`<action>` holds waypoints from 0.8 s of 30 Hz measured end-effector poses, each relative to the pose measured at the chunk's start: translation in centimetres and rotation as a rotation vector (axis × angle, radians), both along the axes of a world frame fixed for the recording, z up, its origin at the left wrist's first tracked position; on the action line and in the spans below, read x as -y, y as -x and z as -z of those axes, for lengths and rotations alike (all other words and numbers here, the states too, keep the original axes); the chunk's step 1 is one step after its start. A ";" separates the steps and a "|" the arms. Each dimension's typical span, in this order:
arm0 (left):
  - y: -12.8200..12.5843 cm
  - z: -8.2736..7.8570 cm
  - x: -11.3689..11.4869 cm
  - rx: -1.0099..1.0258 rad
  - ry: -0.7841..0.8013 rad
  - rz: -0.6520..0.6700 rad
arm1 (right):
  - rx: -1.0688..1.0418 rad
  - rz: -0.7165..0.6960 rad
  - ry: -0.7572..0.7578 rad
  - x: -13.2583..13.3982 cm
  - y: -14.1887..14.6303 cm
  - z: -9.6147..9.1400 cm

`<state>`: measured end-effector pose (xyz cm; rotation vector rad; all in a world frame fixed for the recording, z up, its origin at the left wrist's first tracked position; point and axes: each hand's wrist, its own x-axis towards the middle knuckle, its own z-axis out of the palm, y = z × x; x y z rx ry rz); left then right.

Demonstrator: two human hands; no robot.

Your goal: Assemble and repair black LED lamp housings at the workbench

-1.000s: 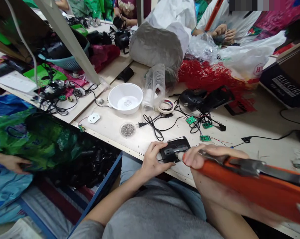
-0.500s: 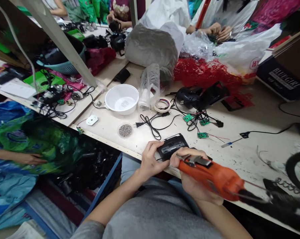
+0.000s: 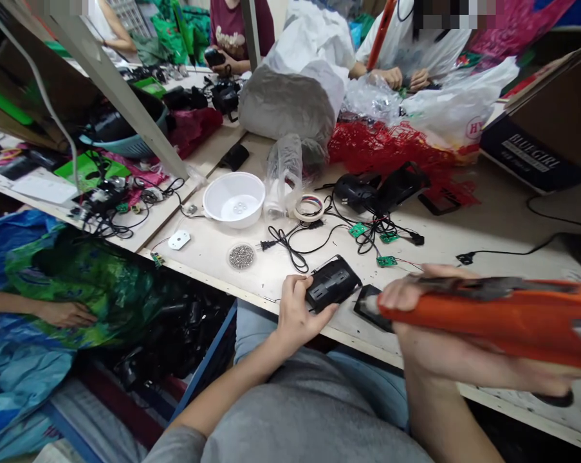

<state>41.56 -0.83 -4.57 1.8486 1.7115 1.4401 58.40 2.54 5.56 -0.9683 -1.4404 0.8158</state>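
Observation:
My left hand (image 3: 302,312) grips the near left side of a black plastic housing (image 3: 333,283), which rests on the table near its front edge. Wrapped round an orange power screwdriver (image 3: 483,321) is my right hand (image 3: 430,328), off to the right of the housing. The screwdriver's tip points left, over a flat dark piece (image 3: 370,308) that lies beside the housing. A round dish of small metal screws (image 3: 241,256) stands left of the housing. Behind it lies a black cord with a plug (image 3: 290,247).
A white basin (image 3: 235,199), a tape roll (image 3: 309,208) and green circuit boards (image 3: 387,261) with wires lie farther back. Red netting (image 3: 391,145) and a dark carton (image 3: 526,154) stand behind. At left, another person's hand (image 3: 68,313) rests on green plastic. Other people work across the table.
My right hand has drawn the screwdriver away from the housing to the right, uncovering the flat dark piece. My left hand stays on the housing.

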 end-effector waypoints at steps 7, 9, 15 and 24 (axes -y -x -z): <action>1.1 0.1 1.2 -0.100 0.025 0.170 | -0.089 0.641 -0.116 -6.3 -7.0 1.2; 1.0 0.4 1.4 -0.102 0.021 0.180 | -0.130 0.694 -0.098 -6.8 -9.3 2.2; -0.1 1.3 1.6 -0.060 0.070 0.063 | 0.326 0.987 -0.421 -3.4 -11.7 3.1; -0.3 1.3 1.7 -0.086 0.076 0.063 | 0.886 0.067 -0.187 1.6 1.3 7.1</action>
